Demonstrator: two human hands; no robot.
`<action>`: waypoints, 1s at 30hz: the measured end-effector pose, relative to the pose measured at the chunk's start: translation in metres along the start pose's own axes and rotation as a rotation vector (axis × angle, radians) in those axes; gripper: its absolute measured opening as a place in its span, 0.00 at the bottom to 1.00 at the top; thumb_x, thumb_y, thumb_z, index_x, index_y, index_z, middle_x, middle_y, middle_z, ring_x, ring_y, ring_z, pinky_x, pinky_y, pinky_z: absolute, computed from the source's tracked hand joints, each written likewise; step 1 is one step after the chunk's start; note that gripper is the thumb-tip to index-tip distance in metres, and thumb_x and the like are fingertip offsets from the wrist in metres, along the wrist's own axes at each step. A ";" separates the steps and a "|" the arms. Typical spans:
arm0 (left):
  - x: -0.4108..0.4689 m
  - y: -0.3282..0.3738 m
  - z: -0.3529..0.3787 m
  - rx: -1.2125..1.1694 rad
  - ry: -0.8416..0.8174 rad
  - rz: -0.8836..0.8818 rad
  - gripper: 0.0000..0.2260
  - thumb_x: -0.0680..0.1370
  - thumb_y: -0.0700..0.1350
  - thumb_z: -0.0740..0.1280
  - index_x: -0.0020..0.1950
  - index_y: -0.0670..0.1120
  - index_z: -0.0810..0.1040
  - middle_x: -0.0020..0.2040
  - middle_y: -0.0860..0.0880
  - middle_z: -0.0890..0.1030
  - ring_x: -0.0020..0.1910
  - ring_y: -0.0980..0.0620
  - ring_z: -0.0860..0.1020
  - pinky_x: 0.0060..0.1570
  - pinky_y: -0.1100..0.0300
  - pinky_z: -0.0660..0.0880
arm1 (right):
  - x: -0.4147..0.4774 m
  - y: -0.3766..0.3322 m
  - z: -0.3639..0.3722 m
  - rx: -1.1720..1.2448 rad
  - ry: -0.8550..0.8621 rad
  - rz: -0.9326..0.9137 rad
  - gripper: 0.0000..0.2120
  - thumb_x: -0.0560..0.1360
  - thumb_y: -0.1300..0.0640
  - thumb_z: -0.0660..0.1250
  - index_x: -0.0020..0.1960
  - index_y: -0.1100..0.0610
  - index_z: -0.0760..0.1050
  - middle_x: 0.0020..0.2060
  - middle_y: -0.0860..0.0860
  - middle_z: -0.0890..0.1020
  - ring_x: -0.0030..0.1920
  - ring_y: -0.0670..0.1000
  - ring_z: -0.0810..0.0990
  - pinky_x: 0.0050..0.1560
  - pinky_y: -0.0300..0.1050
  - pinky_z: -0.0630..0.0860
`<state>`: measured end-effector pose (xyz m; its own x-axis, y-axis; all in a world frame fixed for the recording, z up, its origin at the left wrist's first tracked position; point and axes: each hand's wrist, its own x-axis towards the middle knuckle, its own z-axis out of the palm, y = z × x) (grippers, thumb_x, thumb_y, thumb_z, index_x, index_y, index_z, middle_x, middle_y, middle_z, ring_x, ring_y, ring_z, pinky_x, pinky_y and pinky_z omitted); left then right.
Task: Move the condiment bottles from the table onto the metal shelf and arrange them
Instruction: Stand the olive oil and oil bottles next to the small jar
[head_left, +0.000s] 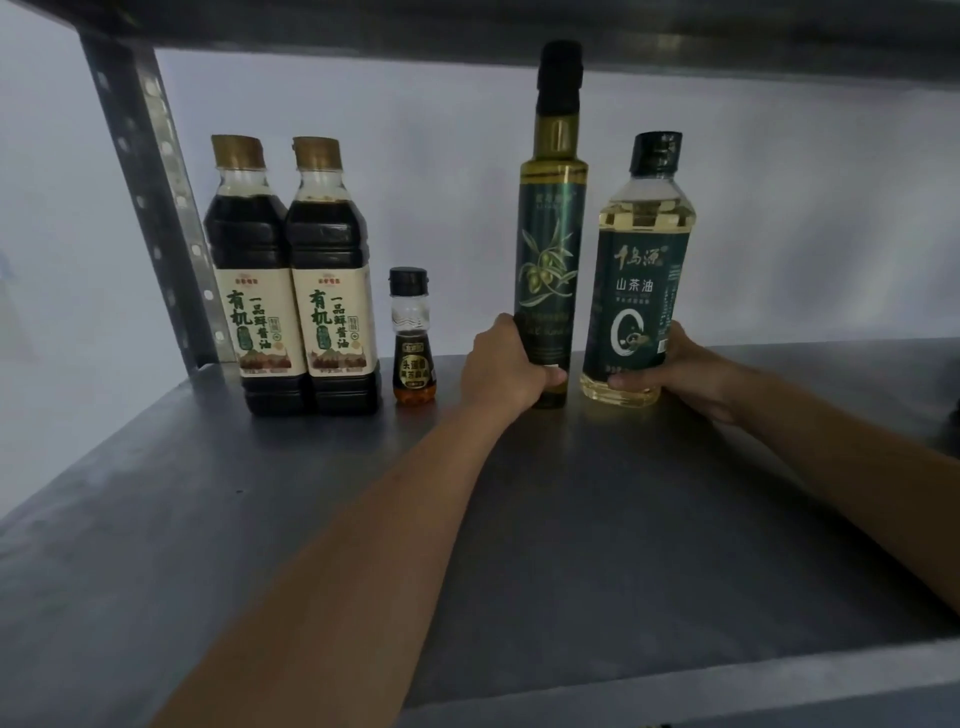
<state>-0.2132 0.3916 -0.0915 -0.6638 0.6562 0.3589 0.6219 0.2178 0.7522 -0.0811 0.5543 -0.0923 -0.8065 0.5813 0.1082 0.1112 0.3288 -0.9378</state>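
Two hands grip two bottles at the back of the metal shelf (208, 519). The left hand (501, 366) is wrapped around the lower body of the tall olive oil bottle (551, 234), its thumb lying across the front near the base; the bottle stands upright on the shelf surface, its dark cap reaching up against the edge of the shelf above (467, 21). The right hand (685, 371) clasps the bottom of the pale camellia oil bottle (636, 291), fingertips curling around the front at its foot; this bottle leans slightly toward one o'clock and sits just beside the olive oil, at its three o'clock, with a narrow gap between them. At nine o'clock from the left hand, apart from it, stands a small sesame oil bottle (413, 338) with a black cap. Further toward nine o'clock two soy sauce bottles (291, 275) stand upright, touching side by side, next to the perforated upright post (150, 197). Both forearms stretch across the bare grey shelf from six o'clock.
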 end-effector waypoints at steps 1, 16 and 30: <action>0.000 -0.001 -0.001 0.014 0.004 0.001 0.27 0.68 0.46 0.77 0.63 0.44 0.69 0.61 0.45 0.77 0.60 0.46 0.76 0.53 0.54 0.72 | 0.002 -0.001 0.002 0.004 -0.031 -0.010 0.48 0.54 0.62 0.81 0.69 0.54 0.62 0.61 0.51 0.77 0.63 0.52 0.74 0.66 0.54 0.70; 0.014 -0.014 -0.001 0.052 0.058 0.009 0.25 0.71 0.46 0.75 0.64 0.43 0.69 0.61 0.44 0.77 0.60 0.45 0.76 0.53 0.55 0.71 | 0.014 -0.001 0.009 0.132 -0.196 0.001 0.40 0.59 0.62 0.78 0.68 0.63 0.68 0.62 0.57 0.78 0.63 0.55 0.77 0.67 0.52 0.70; 0.015 -0.016 0.003 0.041 0.085 0.009 0.25 0.72 0.46 0.74 0.64 0.43 0.69 0.62 0.44 0.77 0.61 0.44 0.75 0.55 0.54 0.71 | 0.023 0.009 0.018 0.031 -0.040 -0.058 0.29 0.67 0.67 0.73 0.66 0.61 0.70 0.60 0.55 0.79 0.60 0.53 0.78 0.61 0.47 0.74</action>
<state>-0.2320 0.3997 -0.0998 -0.6900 0.5951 0.4120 0.6431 0.2430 0.7262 -0.1085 0.5571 -0.1037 -0.8334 0.5318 0.1502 0.0462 0.3379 -0.9401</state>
